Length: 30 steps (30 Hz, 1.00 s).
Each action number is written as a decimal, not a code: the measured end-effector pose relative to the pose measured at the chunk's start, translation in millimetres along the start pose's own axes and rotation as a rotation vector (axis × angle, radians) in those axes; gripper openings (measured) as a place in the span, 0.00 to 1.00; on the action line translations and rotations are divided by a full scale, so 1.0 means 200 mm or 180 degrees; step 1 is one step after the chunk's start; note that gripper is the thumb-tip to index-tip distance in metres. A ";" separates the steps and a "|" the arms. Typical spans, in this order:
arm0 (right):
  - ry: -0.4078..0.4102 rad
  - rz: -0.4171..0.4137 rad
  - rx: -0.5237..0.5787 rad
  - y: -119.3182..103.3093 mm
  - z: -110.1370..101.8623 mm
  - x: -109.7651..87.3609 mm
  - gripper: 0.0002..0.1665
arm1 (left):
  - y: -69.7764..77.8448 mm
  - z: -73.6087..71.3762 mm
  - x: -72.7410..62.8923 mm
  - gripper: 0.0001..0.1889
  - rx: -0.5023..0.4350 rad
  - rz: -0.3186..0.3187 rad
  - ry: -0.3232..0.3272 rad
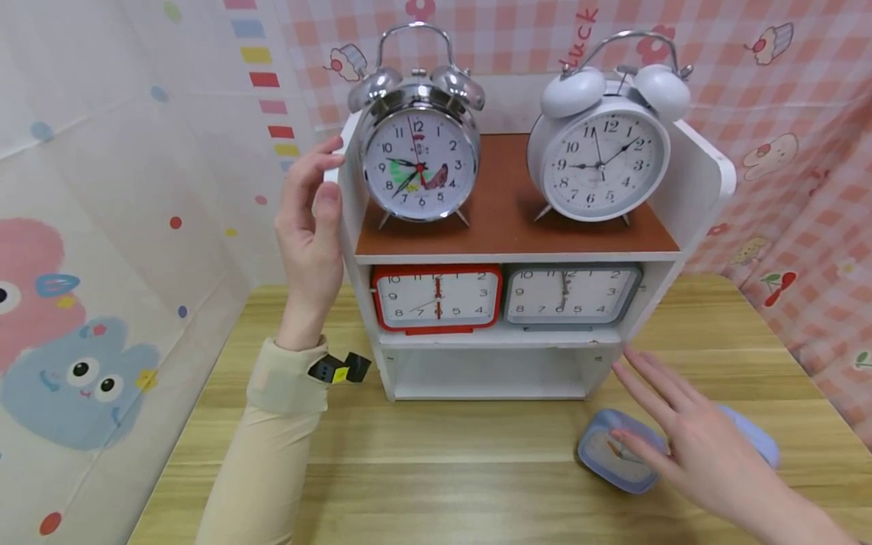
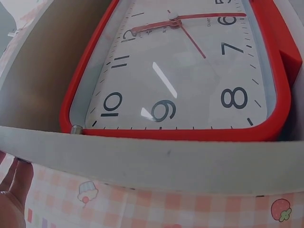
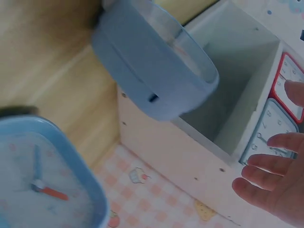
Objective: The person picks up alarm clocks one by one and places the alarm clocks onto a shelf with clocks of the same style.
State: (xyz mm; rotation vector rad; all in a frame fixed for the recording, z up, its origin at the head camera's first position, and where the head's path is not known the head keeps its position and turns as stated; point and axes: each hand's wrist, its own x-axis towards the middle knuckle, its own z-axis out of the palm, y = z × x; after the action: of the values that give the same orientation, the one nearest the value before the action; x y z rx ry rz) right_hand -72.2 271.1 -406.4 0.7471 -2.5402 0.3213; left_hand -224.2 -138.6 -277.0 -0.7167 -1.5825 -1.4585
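My left hand (image 1: 309, 235) rests at the upper left side panel of a white shelf (image 1: 518, 258), thumb by its front edge and fingers toward the outside. My right hand (image 1: 708, 439) hovers with fingers extended over two small blue clocks, holding nothing; its fingertips come near the shelf's lower right side. The periwinkle clock (image 1: 630, 473) lies partly under the thumb. A lighter blue clock (image 1: 756, 435) is mostly hidden behind the hand; its face (image 3: 52, 180) shows in the right wrist view. A red clock (image 2: 213, 66) and a grey clock (image 1: 538, 291) fill the middle level.
On the brown top level stand a silver twin-bell alarm clock (image 1: 436, 144) at left and a white one (image 1: 609, 170) at right. Below is the bottom compartment (image 1: 490, 371). The wooden table (image 1: 443, 469) carries the shelf, with patterned cloth (image 1: 770, 98) behind.
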 end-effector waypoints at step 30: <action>-0.0427 0.0402 0.0042 0.09 0.17 -0.15 0.46 | 0.00 0.00 0.00 0.43 -0.0019 -0.0055 0.0043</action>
State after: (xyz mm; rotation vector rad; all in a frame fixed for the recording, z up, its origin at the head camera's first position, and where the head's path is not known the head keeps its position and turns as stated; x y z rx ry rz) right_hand -72.0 287.4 -451.8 0.6335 -2.7211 0.3401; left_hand -224.2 -138.2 -277.2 -0.6970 -1.5783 -1.4781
